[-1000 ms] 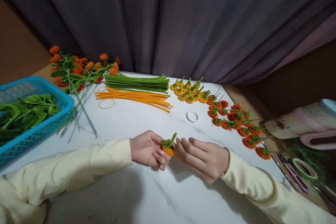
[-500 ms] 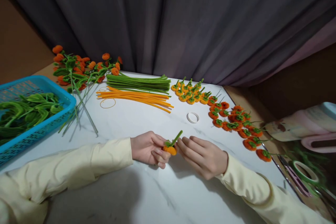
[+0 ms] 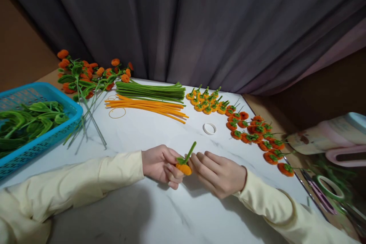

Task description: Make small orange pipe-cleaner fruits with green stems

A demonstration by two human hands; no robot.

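Between the fingers of my left hand (image 3: 164,166) is a small orange-yellow pipe-cleaner pumpkin (image 3: 184,168) with green leaf-like loops and a green stem pointing up to the right. My left thumb and fingers are closed on its left side. My right hand (image 3: 219,171) is at its right side, fingers curled together with the tips against or just beside the green part. What those fingertips pinch is hidden. Both hands are above the white marble-look table (image 3: 171,213). Beyond them lies a white ring (image 3: 209,124), perhaps a roll of tape.
Green pipe cleaners (image 3: 151,91) and orange pipe cleaners (image 3: 148,107) lie at the back. Finished yellow pumpkins (image 3: 207,105) and red-orange ones (image 3: 254,129) stand right. At left are a blue basket (image 3: 73,112) of green leaves and orange-flowered stems (image 3: 85,70). Green tape (image 3: 330,187) and a tumbler (image 3: 326,135) are far right.
The pumpkin has tipped slightly, showing more of its orange body, and sits a little lower and to the left. Both hands have shifted slightly with it and keep their closed fingers.
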